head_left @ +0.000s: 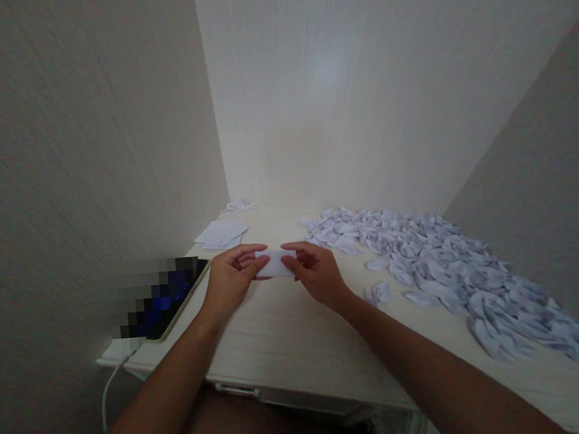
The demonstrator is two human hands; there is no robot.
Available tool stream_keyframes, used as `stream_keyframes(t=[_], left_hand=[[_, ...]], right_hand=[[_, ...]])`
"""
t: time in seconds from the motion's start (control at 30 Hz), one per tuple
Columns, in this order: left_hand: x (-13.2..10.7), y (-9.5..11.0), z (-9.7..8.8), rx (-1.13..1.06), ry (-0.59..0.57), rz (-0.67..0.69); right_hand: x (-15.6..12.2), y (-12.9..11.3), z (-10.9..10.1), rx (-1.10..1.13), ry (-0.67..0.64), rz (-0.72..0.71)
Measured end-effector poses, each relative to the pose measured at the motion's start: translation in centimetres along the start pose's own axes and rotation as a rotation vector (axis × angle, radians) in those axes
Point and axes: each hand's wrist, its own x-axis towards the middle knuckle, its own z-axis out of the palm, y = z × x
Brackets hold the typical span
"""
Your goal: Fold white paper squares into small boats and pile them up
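A small white rectangle of paper [274,263] is held up between both hands, just above the pale table. My left hand [234,275] pinches its left end between thumb and fingers. At the right end, my right hand [318,268] grips it the same way, thumb on the near face and index finger along the top edge. Whether the paper is folded in layers is too small to tell. To the right of my right hand, a few folded paper pieces [380,293] lie apart from a large heap of folded white paper pieces [423,260].
Flat white sheets [220,233] lie at the back left, with small paper bits [241,205] in the corner behind them. A dark-screened tablet [178,299], partly pixelated, rests by the left wall, a white cable [104,395] near it. Walls enclose the table [289,344].
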Motion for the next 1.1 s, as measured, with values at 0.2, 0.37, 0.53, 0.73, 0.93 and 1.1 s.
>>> stream_keyframes(t=[0.2,0.37,0.53,0.73,0.93,1.1], left_hand=[[0.19,-0.04,-0.12,0.049,0.013,0.018],[0.18,0.07,-0.06,0.069,0.014,0.045],[0.24,-0.26,-0.26,0.057,0.011,0.064],[0.34,-0.47,-0.34,0.054,0.044,0.051],[0.28,-0.48,-0.41,0.029,0.028,0.038],[0.19,-0.24,-0.4,0.017,0.002,0.005]], right_hand=[[-0.05,0.1,0.06,0.074,0.002,0.041],[0.1,-0.02,0.07,0.139,0.012,0.077],[0.33,0.12,-0.05,0.151,0.038,0.086],[0.46,0.27,-0.11,0.157,0.054,0.108],[0.51,0.09,-0.15,0.205,0.044,0.137],[0.65,0.29,-0.24,0.244,0.032,0.153]])
